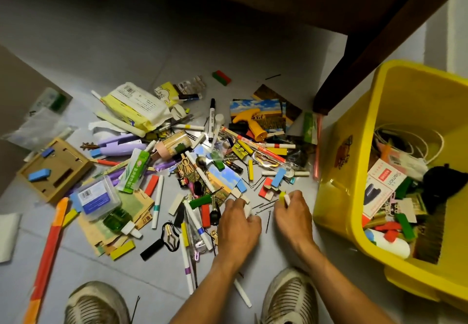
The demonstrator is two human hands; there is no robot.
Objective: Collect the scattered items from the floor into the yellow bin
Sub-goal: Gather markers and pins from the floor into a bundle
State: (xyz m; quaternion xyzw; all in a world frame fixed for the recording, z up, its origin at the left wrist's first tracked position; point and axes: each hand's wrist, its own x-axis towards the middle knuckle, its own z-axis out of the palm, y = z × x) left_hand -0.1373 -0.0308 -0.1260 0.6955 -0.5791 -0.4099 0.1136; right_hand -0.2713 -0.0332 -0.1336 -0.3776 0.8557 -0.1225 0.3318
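A heap of small items covers the grey floor point(276, 245): coloured blocks, markers, cards, a yellow toy hammer point(250, 123), tissue packs point(136, 105). My left hand point(238, 224) is down at the heap's near edge, its fingers curled round a small white piece point(249, 211). My right hand point(293, 212) is just right of it and pinches a yellow block with a white stick point(285, 197). Thin black hairpins point(266, 208) lie between the hands. The yellow bin point(339, 197) stands tilted at the right and holds several blocks, boxes and cords.
A dark wooden furniture leg point(354, 70) rises behind the bin. My two shoes point(288, 295) are at the bottom edge. A wooden tray point(53, 169) and a long orange-red stick point(48, 257) lie at the left. A clear plastic bag point(38, 121) lies far left.
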